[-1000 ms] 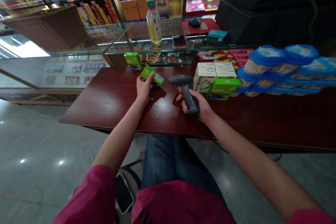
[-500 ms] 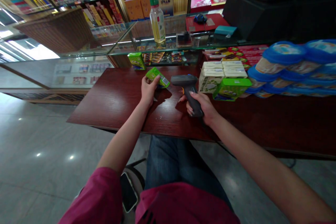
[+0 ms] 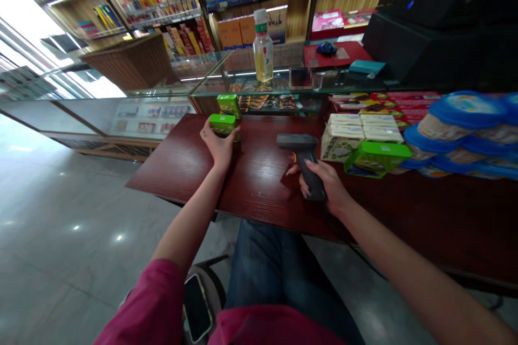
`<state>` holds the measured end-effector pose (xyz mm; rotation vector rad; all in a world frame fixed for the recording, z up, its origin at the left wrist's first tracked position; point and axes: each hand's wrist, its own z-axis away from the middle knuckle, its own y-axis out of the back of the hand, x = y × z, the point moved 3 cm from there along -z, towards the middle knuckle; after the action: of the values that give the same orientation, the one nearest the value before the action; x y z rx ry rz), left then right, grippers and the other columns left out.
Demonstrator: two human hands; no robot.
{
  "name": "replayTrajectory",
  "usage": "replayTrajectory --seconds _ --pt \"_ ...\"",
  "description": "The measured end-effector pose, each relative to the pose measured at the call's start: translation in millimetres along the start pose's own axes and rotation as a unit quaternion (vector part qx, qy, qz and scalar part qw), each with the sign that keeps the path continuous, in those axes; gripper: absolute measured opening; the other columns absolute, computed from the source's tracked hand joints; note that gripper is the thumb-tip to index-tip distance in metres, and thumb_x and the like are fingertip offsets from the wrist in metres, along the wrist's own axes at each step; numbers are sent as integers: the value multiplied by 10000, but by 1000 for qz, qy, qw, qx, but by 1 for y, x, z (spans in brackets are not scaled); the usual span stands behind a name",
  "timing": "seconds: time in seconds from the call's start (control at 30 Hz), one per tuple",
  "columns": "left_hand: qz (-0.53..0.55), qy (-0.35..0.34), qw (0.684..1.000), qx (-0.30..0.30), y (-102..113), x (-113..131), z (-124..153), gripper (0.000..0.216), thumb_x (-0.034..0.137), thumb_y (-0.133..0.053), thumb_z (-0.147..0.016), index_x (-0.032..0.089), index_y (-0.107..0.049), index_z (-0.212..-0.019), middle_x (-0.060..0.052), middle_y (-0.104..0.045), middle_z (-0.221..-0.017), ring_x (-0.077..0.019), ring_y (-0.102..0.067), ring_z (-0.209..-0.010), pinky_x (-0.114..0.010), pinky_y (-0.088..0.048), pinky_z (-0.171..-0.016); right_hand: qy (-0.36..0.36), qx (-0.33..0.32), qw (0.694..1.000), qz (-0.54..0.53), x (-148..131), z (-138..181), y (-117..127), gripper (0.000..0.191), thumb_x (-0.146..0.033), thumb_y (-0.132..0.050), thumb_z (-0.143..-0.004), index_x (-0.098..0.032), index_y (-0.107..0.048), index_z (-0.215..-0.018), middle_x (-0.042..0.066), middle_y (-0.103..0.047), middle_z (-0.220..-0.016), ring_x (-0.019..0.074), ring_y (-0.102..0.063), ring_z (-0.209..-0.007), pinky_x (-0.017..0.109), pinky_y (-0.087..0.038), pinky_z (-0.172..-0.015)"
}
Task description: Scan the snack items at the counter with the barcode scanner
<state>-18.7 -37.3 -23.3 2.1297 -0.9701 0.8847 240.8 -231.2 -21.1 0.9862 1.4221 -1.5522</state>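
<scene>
Polished dark red wood makes up the tabletop (image 3: 259, 172), with a glass display case (image 3: 283, 56) and loaded shelves (image 3: 259, 0) beyond the fingers. What has changed over the last second is on the left: the fingers of the left hand (image 3: 219, 150) had a green box (image 3: 223, 121) tipped over, its barcode turned toward the scanner (image 3: 305, 159); now they have swung it away from that side and stood it upright. Thumb and fingers grasp it from both sides, just in front of a second green box (image 3: 229, 101). Whether its base already rests on the wood cannot be told, as the hand covers it.

On the other side, the fingers of the right hand (image 3: 327, 180) are wrapped around the scanner's grip, much as before, but its nose now has only bare wood before it. Judging by this, the box's turn at the scanner looks finished and it is being put down beside its match. Just beyond the right fingers, farther to the right, stand cream cartons (image 3: 343, 137) and a third green box (image 3: 376, 159), with blue-lidded tubs (image 3: 457, 110) past them, none of them touched by either hand
</scene>
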Motion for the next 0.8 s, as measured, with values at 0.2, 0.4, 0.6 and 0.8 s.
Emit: replayTrajectory --seconds 0.2,0.4,0.6,0.8 --pt "-12 69 997 10 -15 -27 -31 839 271 -968 -726 215 -544 -1448 -131 -538 -1371 -309 -574 -1385 -451 -449 -1252 -19 4 1000 2 0 -1 -1 461 -620 -860 -800 -198 -722 -923 -21 -584 -507 137 -486 -414 263 -461 -398" --pt "-13 76 997 2 -53 -32 -56 815 265 -959 -723 229 -546 -1425 -169 -545 -1446 -355 -586 -1420 -520 -494 -1215 -20 0 1000 12 2 -4 3 464 -650 -793 -848 -199 -691 -816 1 -575 -514 139 -493 -415 270 -441 -410" --pt "-9 83 997 -1 -67 -35 -69 830 289 -942 -736 247 -538 -1460 -162 -543 -1490 -365 -568 -1472 -519 -492 -1227 -37 7 999 2 2 -4 4 469 -656 -810 -835 -199 -709 -857 -2 -577 -524 140 -493 -431 272 -451 -421" --pt "1 91 995 -38 -72 -39 -76 971 320 -943 -751 203 -437 -1571 -226 -507 -1578 -373 -503 -1549 -519 -439 -1271 -23 14 1000 -7 1 -6 4 462 -645 -830 -817 -205 -708 -887 -2 -600 -536 135 -492 -434 259 -450 -413"
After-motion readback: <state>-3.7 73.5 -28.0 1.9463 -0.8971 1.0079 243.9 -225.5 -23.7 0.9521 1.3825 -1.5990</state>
